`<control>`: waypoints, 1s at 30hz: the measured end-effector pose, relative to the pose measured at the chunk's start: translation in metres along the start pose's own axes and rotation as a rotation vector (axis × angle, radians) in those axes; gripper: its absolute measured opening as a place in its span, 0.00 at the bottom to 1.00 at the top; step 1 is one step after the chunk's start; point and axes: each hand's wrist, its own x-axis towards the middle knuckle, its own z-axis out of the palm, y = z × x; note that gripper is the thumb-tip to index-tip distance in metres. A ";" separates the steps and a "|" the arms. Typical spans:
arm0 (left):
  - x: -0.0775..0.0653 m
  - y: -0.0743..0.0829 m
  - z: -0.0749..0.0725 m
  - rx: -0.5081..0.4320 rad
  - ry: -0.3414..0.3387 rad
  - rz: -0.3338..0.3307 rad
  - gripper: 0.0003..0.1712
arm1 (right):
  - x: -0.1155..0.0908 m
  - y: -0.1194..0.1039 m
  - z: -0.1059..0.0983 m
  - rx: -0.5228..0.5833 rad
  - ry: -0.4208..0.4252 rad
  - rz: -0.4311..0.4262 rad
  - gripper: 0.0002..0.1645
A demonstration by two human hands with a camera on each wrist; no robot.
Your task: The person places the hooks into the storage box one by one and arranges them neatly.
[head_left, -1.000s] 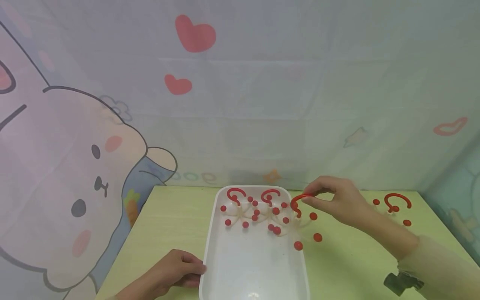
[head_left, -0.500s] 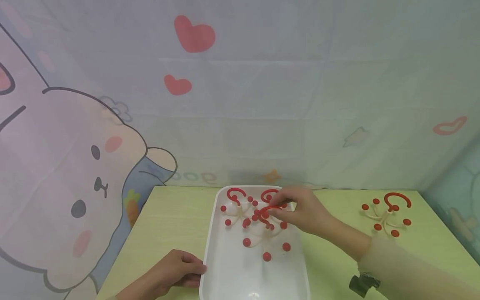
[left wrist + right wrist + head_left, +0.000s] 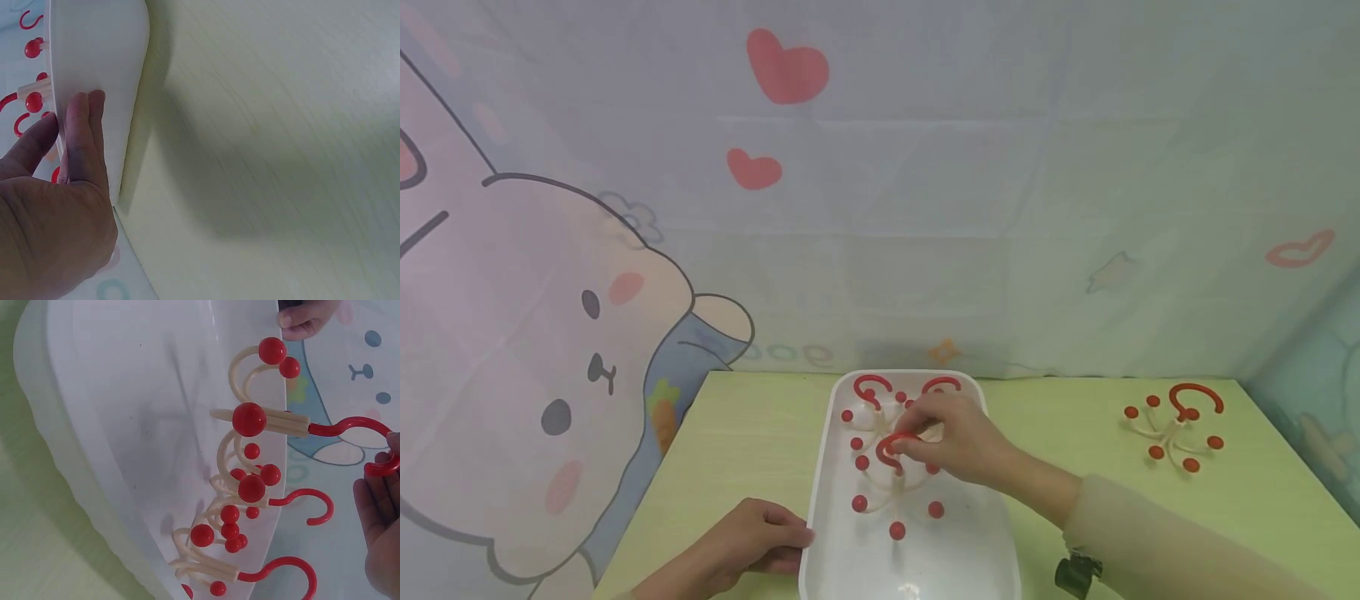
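Note:
My right hand [image 3: 955,437] pinches the red hook of a multi-arm hanger [image 3: 897,483], whose cream arms end in red balls. In the right wrist view this hanger [image 3: 284,422] hangs over the white tray [image 3: 125,394], its pointed stem aimed at the tray floor. Two similar hangers stand at the tray's far end; one hanger [image 3: 880,425] shows at the left, and the other, with its hook [image 3: 942,383] visible, is partly behind my right hand. My left hand [image 3: 752,537] grips the tray's left rim, thumb inside and fingers along the outer wall [image 3: 100,56].
Another hanger [image 3: 1176,433] of the same kind stands on the pale green table [image 3: 1075,517] to the right of the tray. A printed curtain [image 3: 880,208] rises behind the table's back edge.
My right hand has carried the held hanger leftward from the tray's right rim to over its middle, toward me. My left hand stays on the rim.

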 end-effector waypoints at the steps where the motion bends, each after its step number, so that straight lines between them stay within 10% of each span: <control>1: 0.000 -0.001 0.000 0.002 -0.003 0.002 0.12 | 0.001 0.000 0.003 0.004 -0.005 0.004 0.07; 30: 0.002 -0.006 0.000 -0.036 -0.013 0.041 0.11 | 0.013 0.017 0.042 -0.019 -0.056 0.069 0.08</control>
